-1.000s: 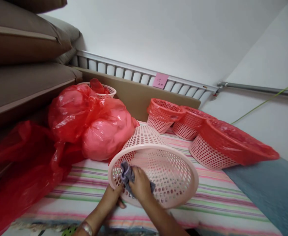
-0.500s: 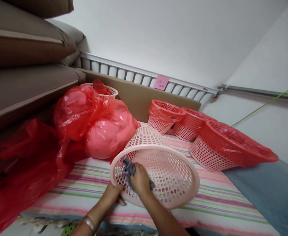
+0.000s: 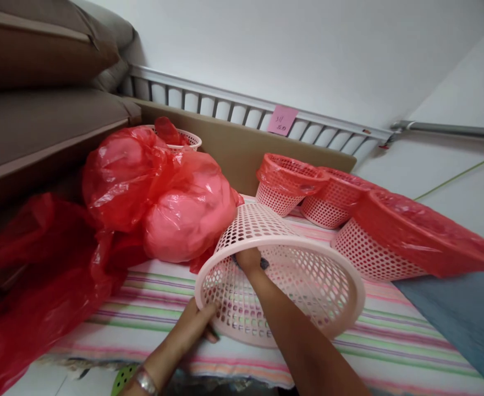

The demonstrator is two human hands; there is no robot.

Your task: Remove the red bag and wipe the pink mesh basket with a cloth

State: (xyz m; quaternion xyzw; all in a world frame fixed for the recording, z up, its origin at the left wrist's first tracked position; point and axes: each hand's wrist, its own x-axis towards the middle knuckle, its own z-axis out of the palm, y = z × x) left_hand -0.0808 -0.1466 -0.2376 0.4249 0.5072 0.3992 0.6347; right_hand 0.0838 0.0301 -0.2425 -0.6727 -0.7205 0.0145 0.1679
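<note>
A pale pink perforated plastic basket (image 3: 254, 223) lies on its side on a striped sheet (image 3: 159, 294), its mouth towards me. My left hand (image 3: 201, 319) grips the rim at the lower left, thumb on the inside and fingers beneath. Deep inside the basket, my right hand (image 3: 249, 259) is closed around a grey cloth (image 3: 264, 263) against the upper left wall. Most of the cloth is hidden by the hand and the rim.
Full red plastic bags (image 3: 190, 206) rest left of the basket, with a loose red bag (image 3: 48, 297) nearer me. Several pink baskets lined with red bags (image 3: 382, 247) stand at the right. Brown cushions (image 3: 39, 126) are stacked at the left, and a railing (image 3: 221, 110) runs behind.
My right hand has moved deeper into the basket and upward with the cloth. My left hand stays on the rim. The view has shifted slightly.
</note>
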